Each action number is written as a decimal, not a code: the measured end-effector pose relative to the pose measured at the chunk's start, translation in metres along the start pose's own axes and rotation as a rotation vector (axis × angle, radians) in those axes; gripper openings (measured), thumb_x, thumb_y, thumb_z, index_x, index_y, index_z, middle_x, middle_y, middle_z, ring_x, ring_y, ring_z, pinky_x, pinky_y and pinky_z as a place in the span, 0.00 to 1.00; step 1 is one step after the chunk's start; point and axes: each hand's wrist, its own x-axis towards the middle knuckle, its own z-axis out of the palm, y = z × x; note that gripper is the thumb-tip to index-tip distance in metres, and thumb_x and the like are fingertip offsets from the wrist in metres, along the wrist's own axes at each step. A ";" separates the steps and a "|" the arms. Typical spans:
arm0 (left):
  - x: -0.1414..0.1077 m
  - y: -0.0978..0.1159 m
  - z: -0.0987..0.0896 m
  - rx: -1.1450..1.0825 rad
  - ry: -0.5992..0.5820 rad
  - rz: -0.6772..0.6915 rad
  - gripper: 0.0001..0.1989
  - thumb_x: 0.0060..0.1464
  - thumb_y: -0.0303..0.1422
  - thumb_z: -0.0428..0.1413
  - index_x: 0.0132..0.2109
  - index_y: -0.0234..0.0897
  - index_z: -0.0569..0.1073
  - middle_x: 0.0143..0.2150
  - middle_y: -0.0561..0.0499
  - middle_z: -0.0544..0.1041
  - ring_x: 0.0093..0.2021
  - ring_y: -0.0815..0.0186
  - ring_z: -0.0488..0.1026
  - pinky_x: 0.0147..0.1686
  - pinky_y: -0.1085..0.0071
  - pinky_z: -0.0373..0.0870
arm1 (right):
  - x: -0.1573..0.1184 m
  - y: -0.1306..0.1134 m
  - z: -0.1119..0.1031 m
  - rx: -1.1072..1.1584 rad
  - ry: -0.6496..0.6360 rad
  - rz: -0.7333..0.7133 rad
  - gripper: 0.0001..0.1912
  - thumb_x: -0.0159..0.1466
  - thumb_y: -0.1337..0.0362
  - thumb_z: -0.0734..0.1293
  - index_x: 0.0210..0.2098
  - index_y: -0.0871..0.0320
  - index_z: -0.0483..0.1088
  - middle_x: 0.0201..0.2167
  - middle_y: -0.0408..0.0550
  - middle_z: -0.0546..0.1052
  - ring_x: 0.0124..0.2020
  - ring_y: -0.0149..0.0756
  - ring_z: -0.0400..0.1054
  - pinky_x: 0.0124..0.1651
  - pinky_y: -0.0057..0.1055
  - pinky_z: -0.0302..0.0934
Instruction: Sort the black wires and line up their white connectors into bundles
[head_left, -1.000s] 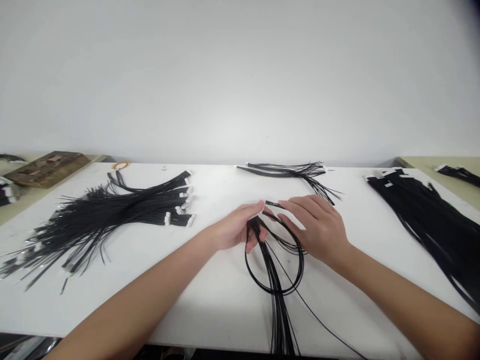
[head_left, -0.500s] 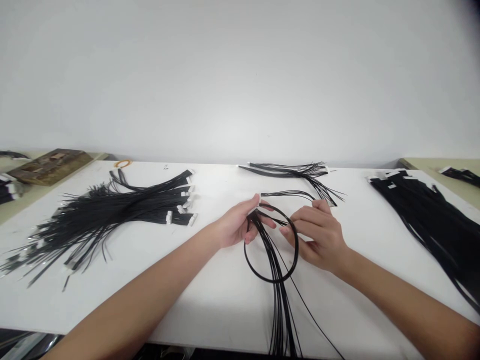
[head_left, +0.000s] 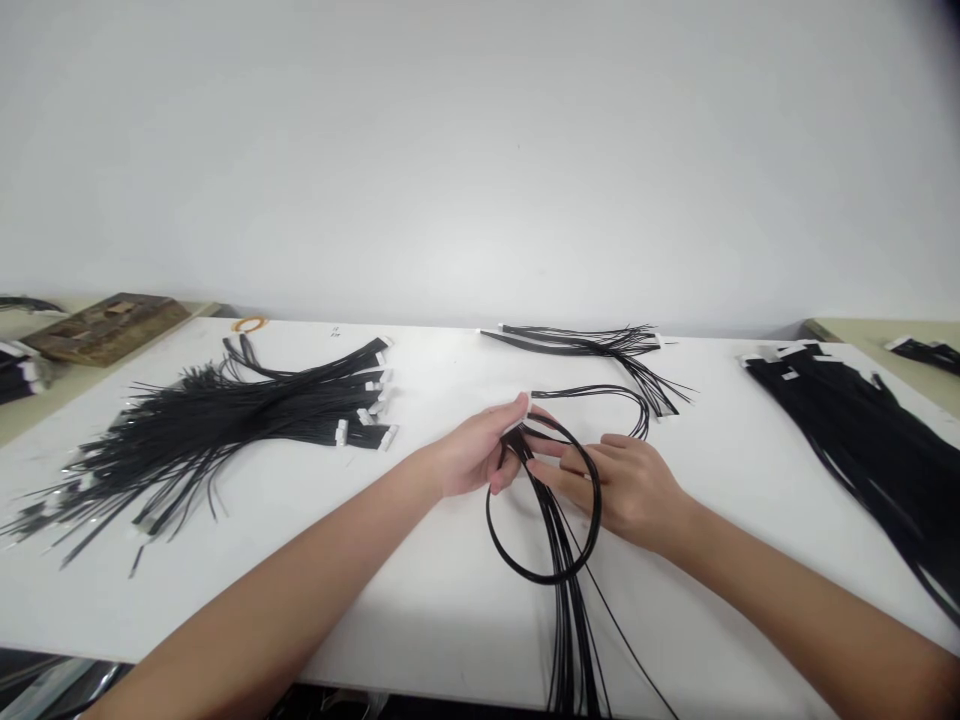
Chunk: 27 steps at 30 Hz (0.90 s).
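Here the left hand (head_left: 480,452) pinches a connector (head_left: 528,406); a wire loop (head_left: 551,579) crosses the outstretched right hand (head_left: 637,490), grip unclear; bundle (head_left: 589,344) beyond the fingers.

The left hand (head_left: 484,447) is bare, and so is the wrist (head_left: 431,470) just behind it. Farther back from that hand, the left forearm (head_left: 300,580) is bare too, smooth in outline, narrow next to the wrist and widening steadily away from it. The right hand (head_left: 630,490) is likewise bare, with slender fingers (head_left: 559,482). Behind it the right wrist (head_left: 686,528) is slim, and the right forearm (head_left: 795,600), uncovered as far as it shows, broadens with distance from the hand.
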 end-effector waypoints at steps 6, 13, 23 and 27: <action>-0.002 0.001 0.000 0.015 -0.027 -0.012 0.23 0.56 0.51 0.45 0.47 0.36 0.67 0.36 0.46 0.78 0.09 0.77 0.61 0.09 0.78 0.49 | 0.001 0.003 0.001 -0.047 0.109 -0.046 0.09 0.58 0.75 0.66 0.37 0.58 0.71 0.25 0.40 0.74 0.20 0.22 0.58 0.22 0.27 0.45; -0.003 0.003 0.001 0.028 -0.057 -0.021 0.22 0.58 0.49 0.44 0.47 0.36 0.66 0.38 0.44 0.78 0.09 0.77 0.61 0.10 0.78 0.51 | -0.001 0.006 0.002 -0.040 0.157 -0.079 0.09 0.54 0.74 0.70 0.36 0.60 0.71 0.21 0.39 0.72 0.19 0.23 0.56 0.22 0.29 0.46; -0.002 0.002 0.000 0.039 -0.050 -0.022 0.24 0.57 0.50 0.44 0.48 0.36 0.67 0.36 0.46 0.79 0.09 0.77 0.60 0.09 0.78 0.49 | -0.007 0.015 0.002 0.220 0.142 0.152 0.06 0.57 0.72 0.67 0.35 0.59 0.71 0.20 0.40 0.70 0.18 0.24 0.56 0.22 0.27 0.50; -0.002 0.003 -0.001 0.034 -0.070 -0.015 0.23 0.58 0.50 0.43 0.48 0.36 0.67 0.43 0.40 0.78 0.09 0.79 0.59 0.09 0.78 0.49 | -0.006 0.024 -0.002 0.720 0.221 0.692 0.05 0.60 0.68 0.65 0.35 0.57 0.73 0.22 0.43 0.72 0.20 0.26 0.61 0.21 0.25 0.55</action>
